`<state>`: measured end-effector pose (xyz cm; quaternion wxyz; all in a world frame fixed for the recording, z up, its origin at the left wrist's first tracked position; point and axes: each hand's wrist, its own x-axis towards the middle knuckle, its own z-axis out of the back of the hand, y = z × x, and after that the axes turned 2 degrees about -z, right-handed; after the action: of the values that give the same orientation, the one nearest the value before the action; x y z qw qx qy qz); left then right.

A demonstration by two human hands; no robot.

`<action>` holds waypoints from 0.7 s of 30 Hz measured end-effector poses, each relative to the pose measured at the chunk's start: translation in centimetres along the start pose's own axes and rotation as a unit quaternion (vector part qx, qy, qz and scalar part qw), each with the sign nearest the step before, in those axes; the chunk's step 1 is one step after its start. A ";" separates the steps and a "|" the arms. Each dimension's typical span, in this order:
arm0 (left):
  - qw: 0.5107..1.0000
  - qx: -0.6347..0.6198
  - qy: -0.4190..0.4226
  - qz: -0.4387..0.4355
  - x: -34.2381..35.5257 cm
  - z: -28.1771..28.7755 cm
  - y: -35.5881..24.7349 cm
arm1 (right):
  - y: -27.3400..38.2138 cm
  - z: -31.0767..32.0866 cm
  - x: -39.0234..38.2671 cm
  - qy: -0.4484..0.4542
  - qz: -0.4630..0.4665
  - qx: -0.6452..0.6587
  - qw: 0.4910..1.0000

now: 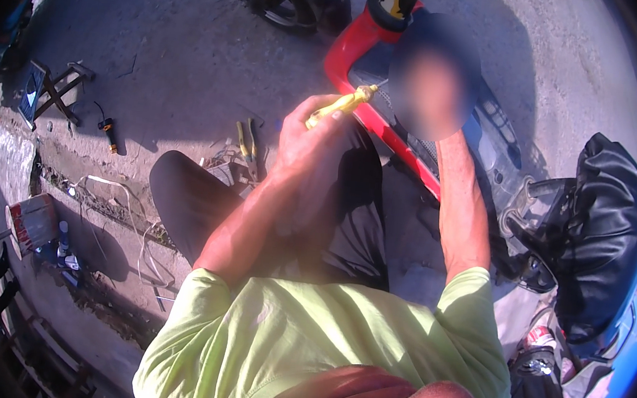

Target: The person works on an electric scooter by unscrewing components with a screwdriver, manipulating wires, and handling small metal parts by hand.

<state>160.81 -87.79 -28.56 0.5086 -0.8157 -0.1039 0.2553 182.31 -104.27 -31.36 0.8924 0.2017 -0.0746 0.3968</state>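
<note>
My left hand (304, 127) is closed around the yellow handle of a screwdriver-like tool (341, 107). Its thin tip points right, over the red frame (399, 147) of what looks like a scooter or bike. Farther right, my right hand (436, 107) reaches over the vehicle's dark middle part, and a blurred patch hides its fingers and whatever they touch. The red frame runs slantwise in front of my knees, from a far upright part down toward my right forearm.
Pliers with yellow handles (247, 142) lie on the ground beyond my left knee. At the left are a folding stool (56, 93), a small black-and-orange tool (108, 133), a white cord (124, 186) and a tin (31, 223). A black seat (603, 234) stands at the right; a tyre (280, 3) is far ahead.
</note>
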 end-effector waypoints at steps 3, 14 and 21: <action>1.000 -0.001 0.005 0.000 -0.1 -0.2 -0.2 | -0.3 0.0 -0.3 0.000 -0.005 0.027 1.000; 0.992 -0.124 0.016 0.014 0.7 0.7 1.9 | -0.1 0.4 -0.2 0.034 -0.023 0.042 0.998; 0.995 -0.097 0.017 0.005 0.4 0.4 3.1 | -2.0 -1.0 -0.6 0.009 -0.005 0.068 0.998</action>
<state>160.66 -88.74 -31.61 0.4272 -0.8661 -0.1151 0.2325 183.33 -105.51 -33.04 0.8793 0.2587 -0.0386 0.3980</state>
